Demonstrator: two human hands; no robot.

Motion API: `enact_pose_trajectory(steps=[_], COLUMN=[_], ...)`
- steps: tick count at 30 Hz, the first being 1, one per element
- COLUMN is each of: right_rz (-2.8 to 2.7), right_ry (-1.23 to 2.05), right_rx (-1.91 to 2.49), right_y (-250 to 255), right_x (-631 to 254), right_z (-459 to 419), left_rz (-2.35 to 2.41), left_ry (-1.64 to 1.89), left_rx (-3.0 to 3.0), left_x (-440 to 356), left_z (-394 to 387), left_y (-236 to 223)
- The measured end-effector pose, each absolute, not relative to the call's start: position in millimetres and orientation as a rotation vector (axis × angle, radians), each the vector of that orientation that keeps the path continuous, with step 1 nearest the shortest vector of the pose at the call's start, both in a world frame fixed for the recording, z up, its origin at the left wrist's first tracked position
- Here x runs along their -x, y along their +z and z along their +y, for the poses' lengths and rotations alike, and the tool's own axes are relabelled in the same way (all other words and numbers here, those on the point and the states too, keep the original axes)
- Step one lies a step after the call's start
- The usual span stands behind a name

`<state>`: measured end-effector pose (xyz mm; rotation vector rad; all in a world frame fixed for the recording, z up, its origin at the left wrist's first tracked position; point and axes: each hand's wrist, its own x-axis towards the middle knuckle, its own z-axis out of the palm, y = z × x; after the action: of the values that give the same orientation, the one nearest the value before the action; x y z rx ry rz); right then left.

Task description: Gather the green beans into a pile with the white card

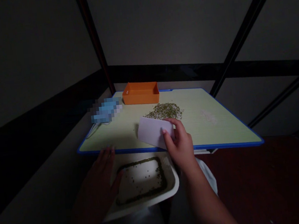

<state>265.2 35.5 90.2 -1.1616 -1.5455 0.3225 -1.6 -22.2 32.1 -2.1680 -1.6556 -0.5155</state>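
My right hand (181, 146) grips a white card (153, 130) between thumb and fingers, tilted over the table's front edge. Just beyond the card lies a scattered pile of small green beans (167, 111), which look like mung beans. Below the edge, a white plastic basin (174, 184) sits over my lap, with more green beans gathered along the edges of its floor. My left hand (103, 177) is in shadow at the basin's left side, its fingers stretched out and the thumb reaching over the inside. Whether it presses on the rim is too dark to tell.
An orange open box (141, 98) stands at the back left of the pale table (194, 132), which has a blue edge. A blurred light-blue item (106, 110) with a white cord lies at the left. Pale grains (208, 116) are scattered at the right. Panelled walls surround the far sides.
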Motion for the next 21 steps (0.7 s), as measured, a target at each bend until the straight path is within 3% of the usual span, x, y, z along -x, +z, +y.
enact_pose_trajectory(steps=[9,14,21], right_rz=[-1.404,-1.534,-1.661], right_ry=[0.247,0.346,0.327], right_rx=[1.144,0.930,1.029], right_y=[92.3,92.3,87.2], right_x=[-279.5,-254.4,-242.6], right_z=[39.9,49.9,70.4], left_rz=[-1.728,-1.723,-1.731], left_ry=[-0.510,-0.509,-0.451], left_rx=[2.179,2.183,2.196], left_x=[2.6,1.1,-0.1], left_z=[-22.2,-22.5,-25.8], left_y=[28.7,31.0,38.5])
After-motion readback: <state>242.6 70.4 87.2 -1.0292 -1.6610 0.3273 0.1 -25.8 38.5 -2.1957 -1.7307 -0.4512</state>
